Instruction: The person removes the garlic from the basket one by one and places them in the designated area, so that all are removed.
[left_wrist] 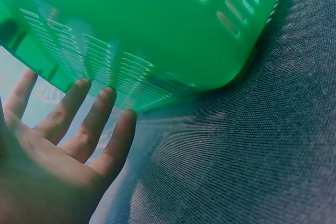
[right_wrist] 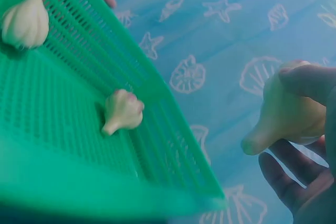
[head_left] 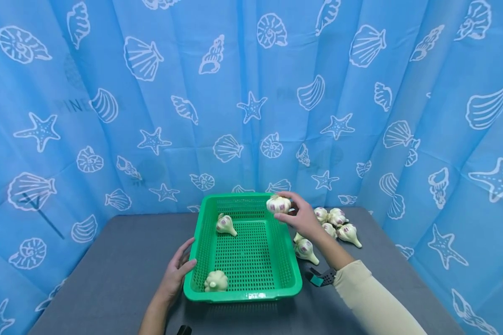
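Right hand (head_left: 303, 218) has its grip pinched round a white plastic garlic bulb w/ purple streaks (head_left: 278, 204), thumb and fingers curled on it, holding it in the air over the far right corner of the green perforated plastic basket (head_left: 243, 294); from the right wrist view the bulb's stem end points down toward the mesh floor, prob. so it can drop straight in. Left hand (head_left: 177, 274) lies w/ fingers straight and spread, fingertips against the basket's near left wall, palm on the grey cloth-covered counter (head_left: 109, 260), apparently steadying the basket so it doesn't slide. Inside already: one garlic bulb at the far left (head_left: 225, 225), another at the near edge (head_left: 216, 281). Just right of the basket, a loose heap of more garlic bulbs (head_left: 333, 223) sits on the counter, close to the right arm for short reaches. Behind, a blue curtain w/ white shell and starfish print (head_left: 251, 93); faint letters like "PINE" show through at left, rest unreadable. Small label on basket's front rim, too small to read.
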`<state>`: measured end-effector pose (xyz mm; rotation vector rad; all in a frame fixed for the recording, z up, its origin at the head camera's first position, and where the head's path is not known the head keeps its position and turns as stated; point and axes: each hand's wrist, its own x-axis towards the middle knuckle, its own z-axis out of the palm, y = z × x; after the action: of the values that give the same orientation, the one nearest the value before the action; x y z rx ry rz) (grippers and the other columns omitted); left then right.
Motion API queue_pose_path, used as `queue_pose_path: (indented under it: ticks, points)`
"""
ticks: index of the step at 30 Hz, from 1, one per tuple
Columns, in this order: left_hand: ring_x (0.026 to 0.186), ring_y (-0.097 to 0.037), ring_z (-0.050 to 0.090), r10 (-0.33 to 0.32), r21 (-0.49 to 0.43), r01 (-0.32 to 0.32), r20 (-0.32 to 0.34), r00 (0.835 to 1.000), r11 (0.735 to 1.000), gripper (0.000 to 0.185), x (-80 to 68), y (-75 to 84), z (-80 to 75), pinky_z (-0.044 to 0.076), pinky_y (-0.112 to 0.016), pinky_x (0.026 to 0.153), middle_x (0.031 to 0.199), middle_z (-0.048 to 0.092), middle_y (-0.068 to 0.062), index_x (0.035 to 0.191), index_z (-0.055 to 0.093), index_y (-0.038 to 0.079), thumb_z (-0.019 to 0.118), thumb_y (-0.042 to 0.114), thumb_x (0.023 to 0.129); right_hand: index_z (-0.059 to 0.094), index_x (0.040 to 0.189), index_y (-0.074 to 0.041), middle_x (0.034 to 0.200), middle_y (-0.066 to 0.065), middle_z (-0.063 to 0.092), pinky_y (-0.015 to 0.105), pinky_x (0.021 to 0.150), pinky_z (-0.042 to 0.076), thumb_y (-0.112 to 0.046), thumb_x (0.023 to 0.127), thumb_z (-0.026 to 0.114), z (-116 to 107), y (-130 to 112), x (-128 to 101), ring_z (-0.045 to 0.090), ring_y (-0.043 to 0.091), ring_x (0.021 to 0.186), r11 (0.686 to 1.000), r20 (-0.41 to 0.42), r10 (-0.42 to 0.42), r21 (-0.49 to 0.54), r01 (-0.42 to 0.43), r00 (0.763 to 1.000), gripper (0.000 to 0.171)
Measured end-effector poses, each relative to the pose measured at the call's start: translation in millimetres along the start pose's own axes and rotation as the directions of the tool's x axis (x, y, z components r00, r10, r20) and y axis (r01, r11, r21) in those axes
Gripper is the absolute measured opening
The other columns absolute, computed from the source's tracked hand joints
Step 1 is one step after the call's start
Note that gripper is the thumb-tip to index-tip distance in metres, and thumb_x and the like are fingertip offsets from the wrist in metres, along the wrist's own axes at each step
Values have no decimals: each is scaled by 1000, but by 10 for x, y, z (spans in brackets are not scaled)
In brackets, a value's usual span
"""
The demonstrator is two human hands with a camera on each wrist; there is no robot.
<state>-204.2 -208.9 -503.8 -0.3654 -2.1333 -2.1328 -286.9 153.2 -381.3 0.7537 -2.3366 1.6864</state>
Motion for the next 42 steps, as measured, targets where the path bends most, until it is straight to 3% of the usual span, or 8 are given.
queue_pose_path:
  ticks: [6, 13, 23, 27, 32, 38, 42]
  points:
    - [120, 4, 44, -19, 26, 19, -25, 1000, 999, 59, -12, 10, 26, 45, -27, 90, 151, 31, -24, 153, 28, 11, 50, 8, 99, 48, 139, -1, 113, 24, 55, 30, 70, 53, -4, 89, 70, -209, 131, -209, 61, 23, 91, 999, -65, 10, 31, -8, 998, 55]
    - [118, 2, 45, -39, 27, 41, -44, 998, 999, 59, -6, 22, 32, 45, -26, 89, 150, 32, -23, 153, 29, 12, 53, 9, 98, 50, 136, 1, 132, 24, 50, 29, 71, 49, -5, 88, 71, -355, 319, -423, 58, 15, 94, 996, -135, 14, -90, -26, 991, 53]
    - [118, 1, 47, -52, 10, 53, -46, 998, 999, 59, -2, 10, 19, 46, -27, 89, 150, 33, -23, 153, 30, 13, 53, 10, 98, 51, 135, 3, 135, 25, 48, 27, 71, 49, -5, 86, 74, -454, 590, -748, 57, 16, 88, 977, -199, 77, -178, -113, 977, 54]
    - [118, 1, 47, -44, 13, 45, -40, 998, 999, 59, -2, 3, 15, 46, -28, 89, 150, 34, -23, 153, 29, 13, 52, 10, 99, 54, 132, 2, 131, 24, 52, 31, 70, 49, -7, 85, 75, -488, 699, -858, 57, 21, 93, 951, -220, 68, -279, -130, 973, 52]
    - [118, 3, 46, -39, 23, 40, -43, 998, 999, 59, 0, 2, 18, 45, -27, 89, 150, 33, -22, 153, 30, 12, 52, 10, 99, 54, 129, 7, 126, 27, 55, 46, 76, 48, -6, 84, 75, -547, 818, -979, 56, 37, 103, 923, -204, 57, -362, -130, 977, 51]
    - [118, 1, 46, -43, 18, 44, -45, 998, 999, 59, 3, 14, 19, 45, -27, 89, 149, 35, -22, 153, 30, 13, 52, 9, 99, 57, 127, 3, 124, 26, 56, 45, 74, 46, -9, 81, 78, -616, 974, -1081, 57, 34, 94, 865, -190, 103, -467, -182, 976, 52]
    - [117, 1, 48, -58, 15, 59, -51, 997, 998, 59, 0, 9, 20, 46, -28, 89, 148, 36, -22, 153, 31, 13, 53, 10, 98, 58, 127, 3, 127, 28, 54, 49, 78, 45, -7, 80, 78, -648, 1025, -1118, 56, 39, 102, 848, -171, 118, -496, -189, 978, 52]
